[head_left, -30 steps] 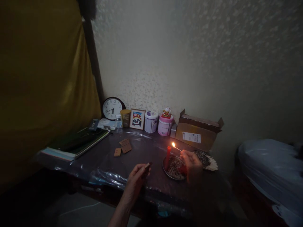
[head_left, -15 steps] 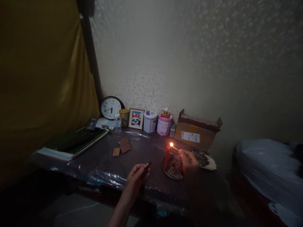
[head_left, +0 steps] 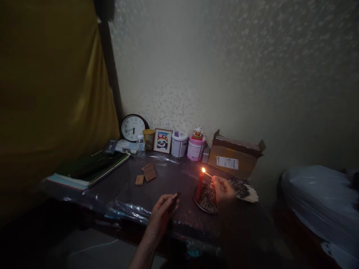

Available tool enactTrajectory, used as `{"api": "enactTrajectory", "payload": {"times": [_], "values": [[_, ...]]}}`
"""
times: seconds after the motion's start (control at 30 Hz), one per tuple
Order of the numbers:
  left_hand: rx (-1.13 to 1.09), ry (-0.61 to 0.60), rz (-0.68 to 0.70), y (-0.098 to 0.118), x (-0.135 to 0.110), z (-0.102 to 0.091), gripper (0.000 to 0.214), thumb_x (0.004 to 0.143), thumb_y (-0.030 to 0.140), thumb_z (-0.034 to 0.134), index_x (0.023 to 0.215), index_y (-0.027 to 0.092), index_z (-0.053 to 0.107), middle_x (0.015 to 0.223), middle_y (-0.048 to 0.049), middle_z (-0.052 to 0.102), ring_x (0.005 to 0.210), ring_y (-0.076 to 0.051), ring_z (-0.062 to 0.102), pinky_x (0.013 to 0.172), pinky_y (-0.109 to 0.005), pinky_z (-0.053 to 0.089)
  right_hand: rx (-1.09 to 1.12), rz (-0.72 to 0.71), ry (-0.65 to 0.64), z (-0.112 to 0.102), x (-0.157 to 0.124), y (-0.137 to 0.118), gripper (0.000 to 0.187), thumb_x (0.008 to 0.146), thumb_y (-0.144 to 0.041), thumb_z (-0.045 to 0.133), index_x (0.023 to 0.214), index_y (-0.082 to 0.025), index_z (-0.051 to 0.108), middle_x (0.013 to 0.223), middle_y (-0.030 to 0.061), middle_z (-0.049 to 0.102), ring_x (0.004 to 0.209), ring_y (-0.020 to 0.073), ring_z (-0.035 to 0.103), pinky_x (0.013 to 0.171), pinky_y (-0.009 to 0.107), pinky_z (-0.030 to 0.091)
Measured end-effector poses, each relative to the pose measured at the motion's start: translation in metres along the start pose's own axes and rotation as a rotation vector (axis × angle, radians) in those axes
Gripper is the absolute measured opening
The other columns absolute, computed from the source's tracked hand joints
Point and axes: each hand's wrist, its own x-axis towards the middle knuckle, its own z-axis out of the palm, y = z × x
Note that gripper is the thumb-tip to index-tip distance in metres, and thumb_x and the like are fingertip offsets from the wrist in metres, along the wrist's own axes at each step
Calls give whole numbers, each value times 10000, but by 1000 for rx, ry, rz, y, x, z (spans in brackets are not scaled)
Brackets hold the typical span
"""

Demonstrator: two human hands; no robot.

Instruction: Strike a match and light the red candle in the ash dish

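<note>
In the dim room my right hand (head_left: pixel 223 189) pinches a burning match (head_left: pixel 207 173), its flame touching the top of a red candle (head_left: pixel 200 183). The candle stands upright in a small round dish (head_left: pixel 206 205) on the dark table (head_left: pixel 168 175). My left hand (head_left: pixel 164 209) hovers over the table's near edge, fingers closed around a small matchbox (head_left: pixel 175 196). Three more small brown boxes (head_left: pixel 147 173) lie left of the candle.
Along the wall stand a clock (head_left: pixel 133 127), a framed panda picture (head_left: pixel 162 141), two tubs (head_left: pixel 179 144), a pink tub (head_left: pixel 195 148) and an open cardboard box (head_left: pixel 235 155). Books (head_left: pixel 89 170) lie at the left. A patterned fan (head_left: pixel 245 191) lies beside the dish. A plastic-covered bundle (head_left: pixel 322 201) is right.
My right hand has carried the lit match leftwards until its flame meets the candle's top. The left hand with the matchbox has stayed where it was.
</note>
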Motion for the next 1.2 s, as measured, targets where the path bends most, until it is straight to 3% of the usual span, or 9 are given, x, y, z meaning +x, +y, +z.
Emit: {"api": "enactTrajectory", "payload": {"times": [0.57,1.2], "values": [[-5,25,-1,-1,1,-2,214,676,325,729,786,163,644,1011,-94,666,905,-218,604,832,-333,435,16,27,47,1,3,0,280,620,-382,673,756,-141,632,693,30,633,562,132,588,546,259,507],[-18,-20,-6,-1,-1,-3,134,757,277,664,819,162,629,1028,-81,644,926,-199,585,842,-321,430,22,40,58,2,4,1,275,618,-365,680,768,-139,636,654,20,645,543,127,594,530,241,503]]}}
